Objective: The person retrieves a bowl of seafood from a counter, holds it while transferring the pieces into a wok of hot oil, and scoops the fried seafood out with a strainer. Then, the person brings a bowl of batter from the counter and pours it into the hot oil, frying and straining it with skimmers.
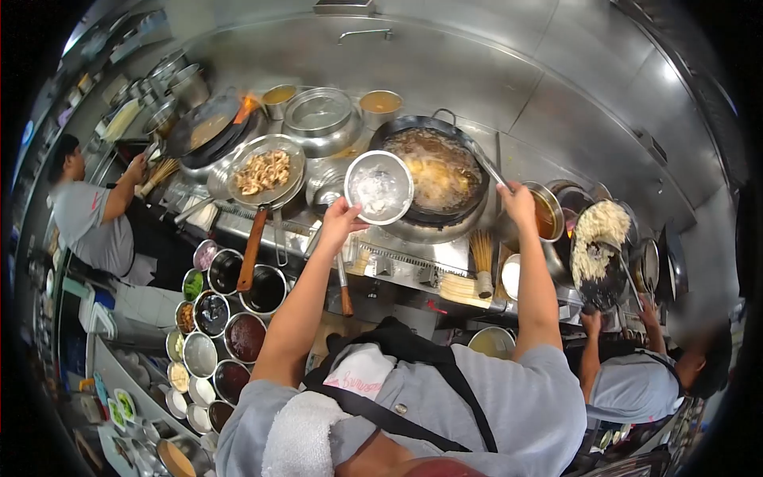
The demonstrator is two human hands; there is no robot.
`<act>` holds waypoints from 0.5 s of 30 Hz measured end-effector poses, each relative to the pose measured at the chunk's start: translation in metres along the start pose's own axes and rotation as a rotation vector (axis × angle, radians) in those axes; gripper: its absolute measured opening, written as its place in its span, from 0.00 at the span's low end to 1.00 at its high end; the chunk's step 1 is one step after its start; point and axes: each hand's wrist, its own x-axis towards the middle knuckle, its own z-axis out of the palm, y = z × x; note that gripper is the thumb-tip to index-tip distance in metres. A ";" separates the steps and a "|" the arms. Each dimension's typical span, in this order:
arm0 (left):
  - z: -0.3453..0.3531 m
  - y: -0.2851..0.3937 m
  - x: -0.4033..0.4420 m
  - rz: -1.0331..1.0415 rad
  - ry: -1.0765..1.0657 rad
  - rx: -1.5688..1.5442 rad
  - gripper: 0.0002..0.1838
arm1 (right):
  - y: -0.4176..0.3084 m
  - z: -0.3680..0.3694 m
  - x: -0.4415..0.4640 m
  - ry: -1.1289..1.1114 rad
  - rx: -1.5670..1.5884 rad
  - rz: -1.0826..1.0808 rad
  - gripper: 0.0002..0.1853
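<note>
My left hand [343,222] grips the rim of a round metal bowl [379,188] with white powder in it, held just left of a large black wok. The wok [433,171] holds bubbling oil with yellow pieces frying in it. My right hand [518,200] is closed on the handle of a metal utensil [486,163] that reaches into the wok's right side; its far end is hidden. Left of the bowl, browned pieces [262,172] lie in a strainer [292,151] with a wooden handle.
Many sauce and ingredient tins [245,337] stand at the lower left. A bamboo brush [482,254] lies at the counter's front edge. One co-worker [99,215] is at the left; another [636,385] works at the right beside a wok of rice [600,230]. Flames [247,107] rise behind.
</note>
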 end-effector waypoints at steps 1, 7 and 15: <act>-0.002 -0.001 0.003 -0.003 0.010 0.005 0.09 | -0.022 -0.018 -0.013 -0.010 0.007 -0.002 0.25; 0.016 0.004 0.007 -0.009 -0.066 0.101 0.07 | -0.101 -0.031 -0.097 -0.284 -0.191 -0.496 0.22; 0.027 -0.009 0.004 -0.034 0.026 0.050 0.04 | -0.086 -0.056 -0.091 -0.098 -0.054 -0.288 0.20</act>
